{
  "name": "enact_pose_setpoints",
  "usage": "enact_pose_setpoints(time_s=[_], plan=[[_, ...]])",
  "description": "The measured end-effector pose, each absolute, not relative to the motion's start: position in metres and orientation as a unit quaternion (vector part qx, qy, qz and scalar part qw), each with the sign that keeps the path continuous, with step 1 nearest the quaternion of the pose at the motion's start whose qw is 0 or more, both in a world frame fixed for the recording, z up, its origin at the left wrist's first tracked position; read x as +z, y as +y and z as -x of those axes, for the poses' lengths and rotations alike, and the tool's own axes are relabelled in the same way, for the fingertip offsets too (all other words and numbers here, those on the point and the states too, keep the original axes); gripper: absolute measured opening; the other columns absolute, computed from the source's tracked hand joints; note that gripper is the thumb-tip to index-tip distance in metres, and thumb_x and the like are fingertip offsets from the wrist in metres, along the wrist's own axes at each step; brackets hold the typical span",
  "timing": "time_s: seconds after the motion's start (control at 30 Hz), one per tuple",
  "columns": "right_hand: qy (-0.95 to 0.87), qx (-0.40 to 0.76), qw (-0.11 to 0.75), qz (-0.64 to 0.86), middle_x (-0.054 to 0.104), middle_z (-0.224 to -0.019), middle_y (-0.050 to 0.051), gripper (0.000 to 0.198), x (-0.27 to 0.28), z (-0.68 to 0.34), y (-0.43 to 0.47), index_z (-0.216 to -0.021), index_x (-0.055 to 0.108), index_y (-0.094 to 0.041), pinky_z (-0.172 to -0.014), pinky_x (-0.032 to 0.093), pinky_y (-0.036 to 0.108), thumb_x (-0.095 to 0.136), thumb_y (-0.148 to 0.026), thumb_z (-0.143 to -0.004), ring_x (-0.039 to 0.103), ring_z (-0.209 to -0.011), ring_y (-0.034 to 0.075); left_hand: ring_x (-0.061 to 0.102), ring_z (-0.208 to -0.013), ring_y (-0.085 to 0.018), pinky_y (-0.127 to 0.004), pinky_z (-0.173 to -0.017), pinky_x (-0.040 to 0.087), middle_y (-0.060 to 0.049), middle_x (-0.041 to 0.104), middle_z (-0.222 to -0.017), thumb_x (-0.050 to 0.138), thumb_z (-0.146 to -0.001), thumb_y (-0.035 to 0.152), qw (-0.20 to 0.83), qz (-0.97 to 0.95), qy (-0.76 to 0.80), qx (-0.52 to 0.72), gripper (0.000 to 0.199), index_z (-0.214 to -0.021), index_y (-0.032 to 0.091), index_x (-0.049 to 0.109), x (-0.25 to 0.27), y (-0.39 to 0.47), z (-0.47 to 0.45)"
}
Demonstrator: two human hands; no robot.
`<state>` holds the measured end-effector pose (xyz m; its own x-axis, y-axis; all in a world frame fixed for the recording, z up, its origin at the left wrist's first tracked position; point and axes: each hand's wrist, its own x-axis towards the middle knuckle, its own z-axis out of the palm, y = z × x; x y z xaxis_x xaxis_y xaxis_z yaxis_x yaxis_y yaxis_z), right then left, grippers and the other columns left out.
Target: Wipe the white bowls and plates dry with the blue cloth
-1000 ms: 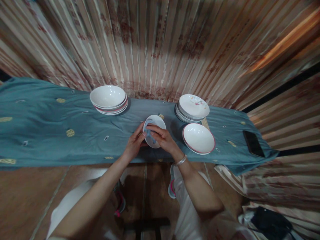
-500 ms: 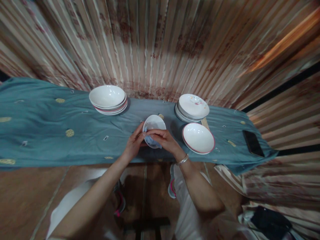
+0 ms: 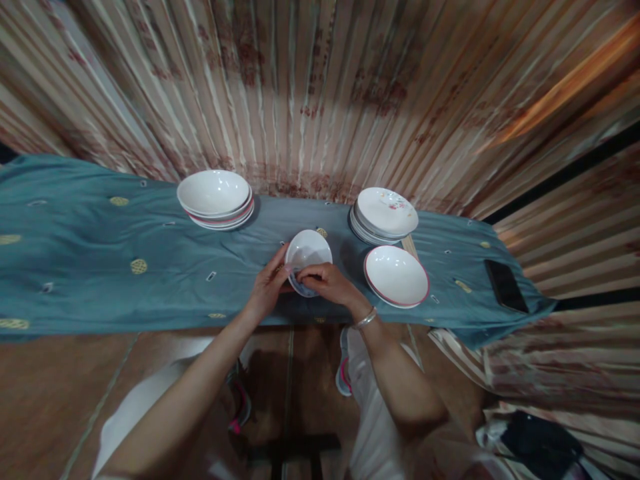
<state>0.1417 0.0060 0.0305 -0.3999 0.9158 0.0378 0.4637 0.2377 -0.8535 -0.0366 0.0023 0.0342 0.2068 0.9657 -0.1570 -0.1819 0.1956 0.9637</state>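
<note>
A small white bowl [image 3: 309,245] is tilted toward me above the near part of the table. My left hand [image 3: 269,285] grips its left side, thumb at the rim and fingers behind. My right hand [image 3: 331,283] reaches inside the bowl with curled fingers closed on a light blue cloth [image 3: 304,285]. Most of the cloth is hidden under those fingers. To the right of my right hand sits a white bowl with a red rim [image 3: 397,275].
A stack of white bowls [image 3: 215,193] stands at the back left. Several plates [image 3: 387,212], the top one flower-patterned, are piled at the back right. A black phone [image 3: 506,285] lies far right on the blue-green tablecloth [image 3: 90,253]. A pleated curtain [image 3: 300,87] hangs behind.
My right hand has shifted slightly within the bowl, its fingers curling more, and less of the blue cloth shows. My left hand and the bowl stay in place.
</note>
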Motion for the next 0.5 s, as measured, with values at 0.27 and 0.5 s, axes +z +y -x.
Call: enact_pose_setpoints(time_s=[0.27, 0.5], plan=[[-0.783, 0.276, 0.177, 0.528, 0.076, -0.086, 0.003, 0.025, 0.037, -0.139, 0.004, -0.087, 0.076, -0.016, -0.071, 0.043, 0.023, 0.051, -0.014, -0.087, 0.066, -0.076, 0.015, 0.06, -0.12, -0.035, -0.04, -0.076, 0.063, -0.009, 0.058, -0.144, 0.072, -0.077, 0.047, 0.631, -0.454, 0.447, 0.443, 0.077, -0.147, 0.025, 0.049, 0.034, 0.003, 0.037], [-0.793, 0.147, 0.111, 0.581, 0.074, -0.092, 0.007, 0.024, 0.038, -0.133, 0.001, -0.088, 0.072, -0.016, -0.078, 0.045, 0.026, 0.049, -0.013, -0.092, 0.064, -0.086, 0.018, 0.057, -0.124, -0.035, -0.035, -0.07, 0.063, -0.009, 0.057, -0.145, 0.071, -0.077, 0.046, 0.628, -0.456, 0.448, 0.445, 0.076, -0.146, 0.024, 0.05, 0.035, 0.003, 0.036]])
